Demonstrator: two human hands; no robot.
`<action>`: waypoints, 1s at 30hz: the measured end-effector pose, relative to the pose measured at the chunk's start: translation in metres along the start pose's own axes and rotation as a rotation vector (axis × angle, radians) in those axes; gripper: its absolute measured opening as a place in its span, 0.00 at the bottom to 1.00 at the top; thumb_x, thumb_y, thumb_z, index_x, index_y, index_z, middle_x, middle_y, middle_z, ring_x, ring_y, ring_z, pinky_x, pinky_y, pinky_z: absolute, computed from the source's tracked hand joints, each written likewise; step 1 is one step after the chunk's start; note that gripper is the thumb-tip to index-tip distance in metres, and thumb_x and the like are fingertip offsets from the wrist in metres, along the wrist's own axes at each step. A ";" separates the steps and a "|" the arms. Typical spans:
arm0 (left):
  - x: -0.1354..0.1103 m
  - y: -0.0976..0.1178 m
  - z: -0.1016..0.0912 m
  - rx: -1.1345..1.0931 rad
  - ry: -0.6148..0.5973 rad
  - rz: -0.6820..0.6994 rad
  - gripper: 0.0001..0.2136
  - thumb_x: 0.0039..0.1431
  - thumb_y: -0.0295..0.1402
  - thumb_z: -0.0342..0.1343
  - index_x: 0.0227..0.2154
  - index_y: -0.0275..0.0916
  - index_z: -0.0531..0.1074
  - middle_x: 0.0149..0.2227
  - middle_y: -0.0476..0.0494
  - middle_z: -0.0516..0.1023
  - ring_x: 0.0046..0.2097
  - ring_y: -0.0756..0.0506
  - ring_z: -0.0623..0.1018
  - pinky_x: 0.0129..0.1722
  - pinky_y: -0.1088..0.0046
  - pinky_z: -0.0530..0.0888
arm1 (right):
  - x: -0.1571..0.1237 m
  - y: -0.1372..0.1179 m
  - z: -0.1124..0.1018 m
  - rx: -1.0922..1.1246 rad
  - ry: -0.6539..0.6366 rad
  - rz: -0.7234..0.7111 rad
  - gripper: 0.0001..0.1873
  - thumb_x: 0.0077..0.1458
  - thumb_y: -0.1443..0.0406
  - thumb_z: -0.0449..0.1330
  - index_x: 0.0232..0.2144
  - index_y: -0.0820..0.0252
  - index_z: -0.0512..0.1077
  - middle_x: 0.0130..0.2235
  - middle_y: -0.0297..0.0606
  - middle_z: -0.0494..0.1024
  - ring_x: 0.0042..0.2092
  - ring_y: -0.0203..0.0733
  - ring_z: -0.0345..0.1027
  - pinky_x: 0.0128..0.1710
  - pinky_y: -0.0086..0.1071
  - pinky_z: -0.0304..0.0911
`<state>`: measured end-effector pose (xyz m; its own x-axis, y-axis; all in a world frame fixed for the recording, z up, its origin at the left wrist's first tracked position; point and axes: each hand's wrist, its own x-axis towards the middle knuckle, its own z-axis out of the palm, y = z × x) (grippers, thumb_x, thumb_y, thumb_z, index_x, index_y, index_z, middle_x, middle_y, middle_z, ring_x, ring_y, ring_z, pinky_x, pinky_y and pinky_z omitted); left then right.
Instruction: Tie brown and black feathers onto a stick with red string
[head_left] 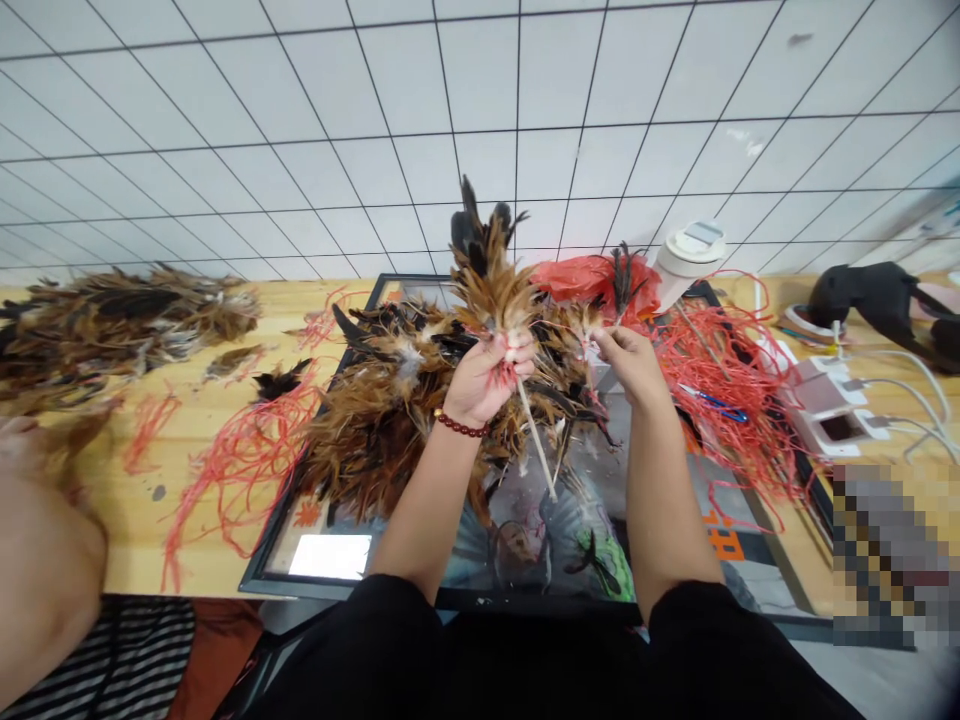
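Note:
My left hand (491, 372), with a dark red bead bracelet on the wrist, is closed around a feather duster (491, 285). Brown and black feathers fan upward from the grip, with pale fluffy bases. Its thin light stick (537, 445) slants down below the fist. To the right, my right hand (624, 358) is pinched shut on a thin pinkish-red string that runs toward the feather bases. Close behind these fingertips are more feathers (585, 322); whether any are also held is unclear. A large heap of brown feathers (375, 430) lies under and left of my left hand.
A framed picture board (480, 590) lies on the wooden table (142, 540). Red strings (750, 400) tangle at right, with a blue pen (712, 402). Behind stand a white cup (686, 265) and red plastic bag (559, 275). Another person's arm (45, 560) is at left.

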<state>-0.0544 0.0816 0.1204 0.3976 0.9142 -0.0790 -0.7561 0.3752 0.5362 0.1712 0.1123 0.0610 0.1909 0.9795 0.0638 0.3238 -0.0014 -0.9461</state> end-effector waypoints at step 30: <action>-0.001 -0.009 -0.009 0.093 0.041 -0.071 0.10 0.60 0.24 0.56 0.23 0.34 0.68 0.23 0.49 0.72 0.27 0.50 0.76 0.49 0.54 0.76 | -0.046 -0.071 0.031 0.279 -0.148 -0.301 0.15 0.44 0.54 0.71 0.30 0.57 0.77 0.34 0.36 0.75 0.39 0.41 0.70 0.43 0.40 0.70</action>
<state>-0.0529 0.0786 0.1085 0.4256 0.8920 -0.1525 -0.6743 0.4250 0.6038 0.1106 0.0737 0.1153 -0.0149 0.9462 0.3232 0.0779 0.3234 -0.9431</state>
